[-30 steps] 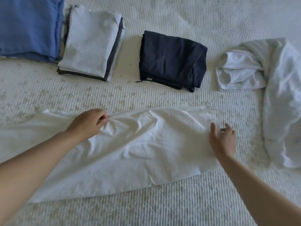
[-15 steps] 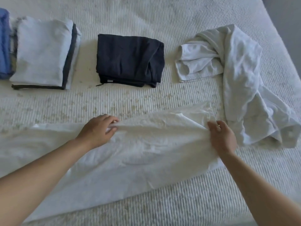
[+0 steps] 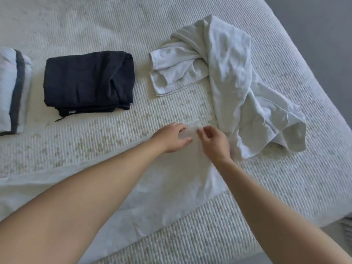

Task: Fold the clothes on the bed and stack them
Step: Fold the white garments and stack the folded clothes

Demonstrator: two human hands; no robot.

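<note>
We've got both hands, left hand (image 3: 172, 137) and right hand (image 3: 214, 142), pinching the thin white cloth (image 3: 171, 187) at its 1 o'clock corner on the bed (image 3: 95, 20); match edges before creasing.

A home bedroom is showing: a bed (image 3: 285, 187) is lying under ribbed bedding, bearing folded clothes (image 3: 87, 80).

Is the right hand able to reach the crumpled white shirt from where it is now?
Probably yes. The right hand is beside the crumpled white shirt, with only bare bed cover between them. However, its grip is on the corner of the white cloth, which it must release first.
</note>
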